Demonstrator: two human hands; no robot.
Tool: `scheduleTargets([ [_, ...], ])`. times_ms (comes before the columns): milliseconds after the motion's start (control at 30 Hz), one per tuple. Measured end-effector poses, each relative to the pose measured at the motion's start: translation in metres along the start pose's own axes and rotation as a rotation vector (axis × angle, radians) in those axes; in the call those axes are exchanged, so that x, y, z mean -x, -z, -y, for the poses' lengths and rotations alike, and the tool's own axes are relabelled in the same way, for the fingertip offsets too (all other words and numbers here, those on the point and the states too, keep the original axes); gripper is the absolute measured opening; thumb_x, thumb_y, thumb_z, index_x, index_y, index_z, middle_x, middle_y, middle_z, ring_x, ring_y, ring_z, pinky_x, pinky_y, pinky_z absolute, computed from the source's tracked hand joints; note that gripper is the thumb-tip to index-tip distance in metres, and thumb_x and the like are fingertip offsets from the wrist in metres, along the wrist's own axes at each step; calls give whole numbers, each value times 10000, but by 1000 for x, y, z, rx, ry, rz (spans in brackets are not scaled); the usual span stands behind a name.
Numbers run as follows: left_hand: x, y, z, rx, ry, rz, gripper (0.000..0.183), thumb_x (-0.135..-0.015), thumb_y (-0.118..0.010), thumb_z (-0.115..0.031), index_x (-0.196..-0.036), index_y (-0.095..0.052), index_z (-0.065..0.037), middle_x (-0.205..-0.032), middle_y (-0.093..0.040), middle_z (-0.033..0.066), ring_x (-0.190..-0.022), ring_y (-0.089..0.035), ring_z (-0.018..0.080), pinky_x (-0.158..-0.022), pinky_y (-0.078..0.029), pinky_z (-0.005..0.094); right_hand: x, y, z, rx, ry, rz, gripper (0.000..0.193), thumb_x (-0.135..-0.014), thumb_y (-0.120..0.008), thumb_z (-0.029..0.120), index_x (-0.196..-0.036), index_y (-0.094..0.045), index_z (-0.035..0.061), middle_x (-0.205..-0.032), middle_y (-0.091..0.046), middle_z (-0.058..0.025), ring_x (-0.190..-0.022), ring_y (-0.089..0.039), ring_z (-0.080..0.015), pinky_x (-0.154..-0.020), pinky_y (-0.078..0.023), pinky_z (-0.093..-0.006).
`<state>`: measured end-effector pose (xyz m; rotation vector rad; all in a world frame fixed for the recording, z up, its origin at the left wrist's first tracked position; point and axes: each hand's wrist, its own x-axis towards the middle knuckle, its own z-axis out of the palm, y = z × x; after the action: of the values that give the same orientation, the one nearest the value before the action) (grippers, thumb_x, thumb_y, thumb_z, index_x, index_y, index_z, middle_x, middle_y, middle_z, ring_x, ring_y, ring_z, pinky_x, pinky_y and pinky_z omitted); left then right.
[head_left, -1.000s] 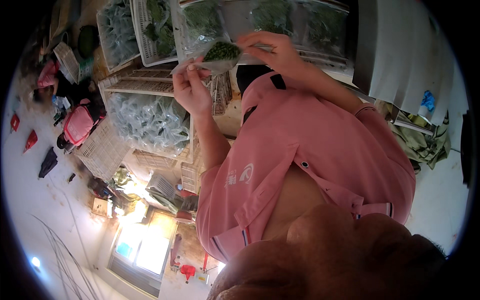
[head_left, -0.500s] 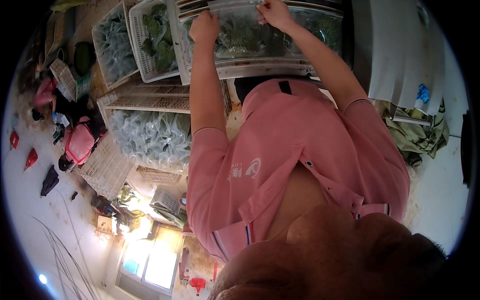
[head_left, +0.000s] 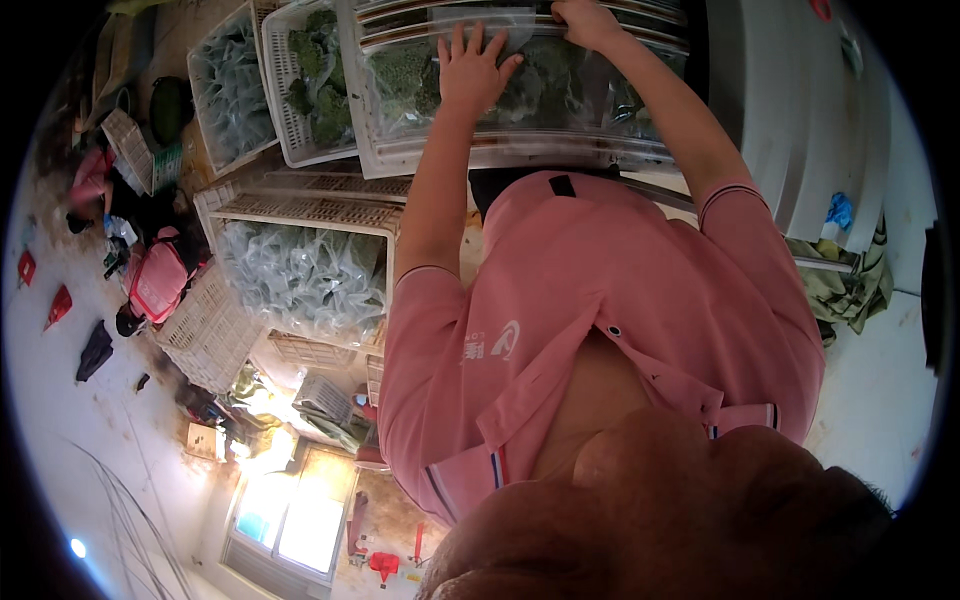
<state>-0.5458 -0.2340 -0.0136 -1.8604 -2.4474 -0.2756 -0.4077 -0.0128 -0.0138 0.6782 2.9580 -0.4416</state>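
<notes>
My left hand now presses flat and open on the bagged broccoli in the crate, no longer held up, while my right hand pinches the bag's edge.

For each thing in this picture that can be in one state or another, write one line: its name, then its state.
left hand: open, fingers spread, pressed flat on the clear bag
right hand: closed on the bag's top edge
clear bag of broccoli: filled, lying flat in the crate
white crate: holds bagged broccoli
second white crate: holds loose broccoli
lower crate: full of clear bags
</notes>
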Motion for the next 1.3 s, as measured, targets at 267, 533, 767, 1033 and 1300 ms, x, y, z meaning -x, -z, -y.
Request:
scheduleTargets([
  [267,0,-15,-3,33,75,134,658,-965,-303,-691,-1507,-372,-326,-1582,-314,89,-1459,-228,402,-1185,-155,574,-8,-24,-40,198,356,97,132,-779,-609,128,-851,-685,48,-834,-683,-187,-809,-678,-360,-709,-548,-465],
  [533,-10,-18,5,111,119,265,680,-949,-328,-707,-1513,-362,-330,-1599,-268,99,-1460,-213,420,-1182,-137,593,-31,0,-54,-74,130,196,172,-805,-573,102,-825,-685,-27,-838,-671,-266,-829,-662,-435,-732,-523,-512],
  [767,-28,-24,-3,-31,118,214,675,-934,-344,-723,-1496,-385,-351,-1615,-224,102,-1467,-170,439,-1150,-112,681,-37,4,-53,-29,176,212,182,-804,-584,95,-892,-697,-18,-924,-682,-261,-878,-661,-436,-770,-526,-503],
  [1033,-31,-22,3,97,206,248,858,-837,-360,-838,-1520,-349,-319,-1624,-170,139,-1475,-103,464,-1160,-73,669,-31,11,-45,-91,69,183,171,-819,-577,47,-930,-690,-18,-940,-686,-261,-924,-665,-431,-791,-536,-493],
  [1300,-22,-30,10,40,275,139,967,-809,-343,-872,-1498,-408,-197,-1589,-219,220,-1471,-136,457,-1196,-62,579,-30,6,-33,136,195,211,188,-773,-599,66,-913,-686,-23,-885,-689,-234,-816,-679,-397,-730,-545,-489],
])
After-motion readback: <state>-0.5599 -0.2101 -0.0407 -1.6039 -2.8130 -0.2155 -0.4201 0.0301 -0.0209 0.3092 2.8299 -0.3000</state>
